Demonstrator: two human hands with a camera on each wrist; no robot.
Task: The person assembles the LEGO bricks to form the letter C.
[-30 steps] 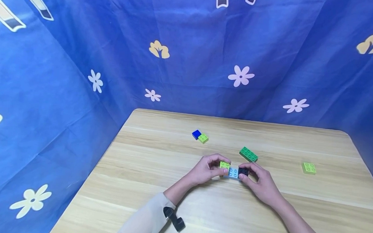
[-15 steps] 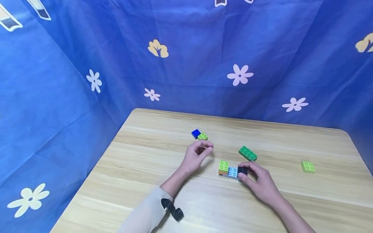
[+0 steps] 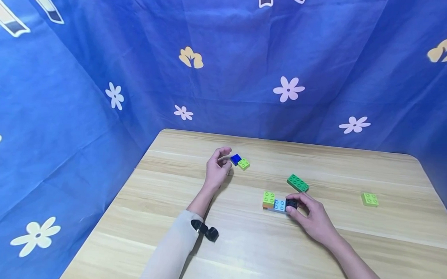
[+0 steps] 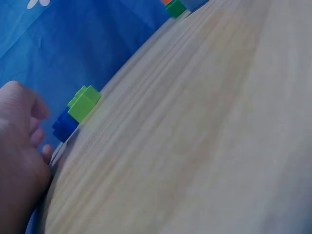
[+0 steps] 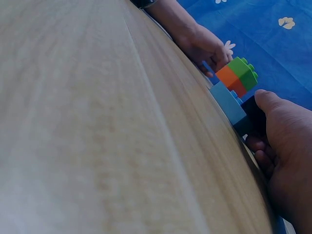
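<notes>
My right hand [image 3: 313, 218] pinches the black brick [image 3: 291, 203] at the right end of a small build. In that build a light blue brick [image 3: 279, 205] forms the base, and at its left end a lime brick [image 3: 268, 197] tops an orange brick [image 5: 230, 80]. My left hand [image 3: 216, 170] holds nothing; its fingers bend loosely just left of a dark blue brick [image 3: 236, 159]. Against that brick sits another lime brick [image 3: 244, 164], and the left wrist view shows the pair beyond my fingers.
A long green brick [image 3: 297, 183] lies behind the build, near my right fingers. Farther right is a separate lime brick [image 3: 370, 199]. The wooden table [image 3: 162, 195] meets a blue patterned cloth [image 3: 229, 74] at its back and left.
My left hand has let go of the lime and orange end of the build and moved left and back to beside the dark blue brick. The right hand has stayed on the black brick.
</notes>
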